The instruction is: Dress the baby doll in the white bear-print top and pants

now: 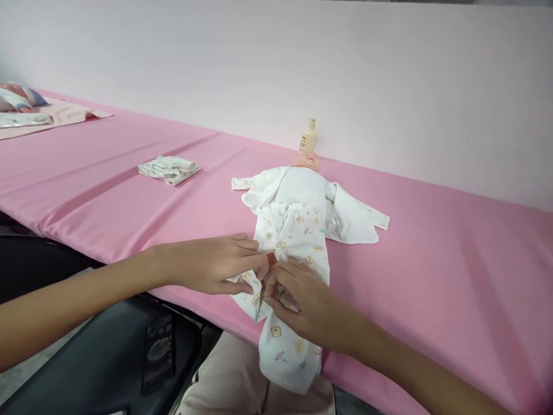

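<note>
White baby pants (298, 242) printed with small bears lie along the table, one leg hanging over the front edge. My left hand (228, 265) pinches the cloth near where the legs part. Close against it, my right hand (302, 294) is closed on the same pants with curled fingers. Between the hands shows a small reddish-brown patch (271, 260); I cannot tell what it is. Above the waistband, a white baby shirt (298, 184) is spread with its sleeves out. A doll's head (307, 161) shows at its neck; the body is covered.
A pump bottle (309, 137) stands by the wall behind the doll's head. Folded printed cloth (169, 169) lies left on the pink table cover (432, 276). Another doll (19, 97) rests on a mat at far left. A black chair (108, 357) holds a phone (159, 353).
</note>
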`<state>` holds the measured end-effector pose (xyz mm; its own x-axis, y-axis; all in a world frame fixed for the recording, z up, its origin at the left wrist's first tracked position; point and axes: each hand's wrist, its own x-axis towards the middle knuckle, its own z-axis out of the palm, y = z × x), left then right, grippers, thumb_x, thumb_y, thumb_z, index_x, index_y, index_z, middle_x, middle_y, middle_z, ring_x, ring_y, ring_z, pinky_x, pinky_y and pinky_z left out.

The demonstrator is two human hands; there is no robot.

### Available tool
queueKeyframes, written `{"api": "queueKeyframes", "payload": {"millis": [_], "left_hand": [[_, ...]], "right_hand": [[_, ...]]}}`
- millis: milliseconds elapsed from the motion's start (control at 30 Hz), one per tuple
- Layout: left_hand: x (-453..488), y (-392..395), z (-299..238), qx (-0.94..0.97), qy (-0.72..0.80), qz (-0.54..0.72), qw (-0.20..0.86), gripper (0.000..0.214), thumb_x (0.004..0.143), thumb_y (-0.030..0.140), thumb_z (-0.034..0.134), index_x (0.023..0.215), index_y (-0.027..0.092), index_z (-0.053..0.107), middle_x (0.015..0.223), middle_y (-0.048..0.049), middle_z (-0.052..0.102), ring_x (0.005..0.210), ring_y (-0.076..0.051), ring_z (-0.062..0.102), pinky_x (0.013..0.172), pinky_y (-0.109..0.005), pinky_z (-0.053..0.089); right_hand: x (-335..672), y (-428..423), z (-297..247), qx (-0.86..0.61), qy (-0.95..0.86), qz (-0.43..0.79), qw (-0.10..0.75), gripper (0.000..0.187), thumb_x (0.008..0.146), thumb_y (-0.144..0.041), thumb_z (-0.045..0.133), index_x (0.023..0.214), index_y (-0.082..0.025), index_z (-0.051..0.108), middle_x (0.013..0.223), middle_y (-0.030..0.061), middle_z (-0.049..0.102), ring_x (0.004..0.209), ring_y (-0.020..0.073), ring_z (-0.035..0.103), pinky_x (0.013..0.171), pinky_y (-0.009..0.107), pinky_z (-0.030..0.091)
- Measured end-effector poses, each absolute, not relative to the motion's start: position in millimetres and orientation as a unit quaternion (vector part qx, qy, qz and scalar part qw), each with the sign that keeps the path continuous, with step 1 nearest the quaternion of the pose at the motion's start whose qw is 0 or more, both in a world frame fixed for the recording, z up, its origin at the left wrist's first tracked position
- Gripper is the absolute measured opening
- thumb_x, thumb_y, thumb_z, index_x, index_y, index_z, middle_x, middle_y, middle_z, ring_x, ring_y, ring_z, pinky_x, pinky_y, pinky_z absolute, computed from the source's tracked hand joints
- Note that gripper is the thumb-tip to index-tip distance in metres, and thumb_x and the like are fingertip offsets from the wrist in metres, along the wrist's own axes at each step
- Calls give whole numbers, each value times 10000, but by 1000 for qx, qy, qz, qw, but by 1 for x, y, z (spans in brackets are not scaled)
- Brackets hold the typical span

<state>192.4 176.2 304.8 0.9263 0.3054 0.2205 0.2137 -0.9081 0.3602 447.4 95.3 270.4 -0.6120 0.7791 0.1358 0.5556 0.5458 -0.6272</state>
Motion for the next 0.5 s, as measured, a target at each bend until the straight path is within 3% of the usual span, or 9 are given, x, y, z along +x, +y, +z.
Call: {"api": "queueKeyframes", "payload": {"millis": [100, 200, 300, 400, 500], "left_hand": [[198, 178, 311, 970, 111, 98, 194, 274, 1064, 458, 651, 1265, 274, 671, 1121, -71, 745, 993, -255, 669, 956, -375, 490], [202, 198, 306, 955, 180, 166, 168, 387, 1088, 522, 576, 1368, 257, 618, 1344, -120, 690, 1211, -305, 624, 1100, -446, 447], [205, 235, 292, 917, 293, 211, 169, 581, 1041, 625, 587, 1464, 230, 534, 1462, -155, 600, 1344, -360, 532, 1147, -517, 421], [209, 270, 278, 890, 345, 164, 248, 739, 938, 693, 675, 1456, 191, 516, 1418, -172, 597, 1329, -370, 525, 1072, -486, 469], [208, 283, 277, 888, 338, 132, 281, 593, 909, 671, 705, 1233, 182, 618, 1227, -134, 653, 1167, -323, 575, 978, -433, 486]], "right_hand": [[469, 107, 274, -408, -850, 213, 256, 39, 1052, -234, 612, 1083, -256, 616, 1210, 70, 704, 1177, 272, 646, 1044, 485, 509], [496, 143, 275, -446, -833, 106, 310, 275, 1061, -378, 635, 1307, -259, 607, 1397, 129, 649, 1358, 338, 575, 1139, 551, 463], [517, 190, 275, -476, -829, 84, 281, 520, 1022, -498, 671, 1454, -236, 548, 1481, 158, 600, 1401, 373, 541, 1150, 558, 454], [524, 225, 281, -506, -825, 91, 234, 530, 947, -589, 729, 1298, -202, 638, 1304, 159, 659, 1244, 376, 586, 1078, 546, 471], [524, 228, 294, -490, -831, 135, 226, 425, 917, -636, 750, 972, -225, 657, 1095, 101, 672, 1099, 325, 591, 1049, 514, 458]]}}
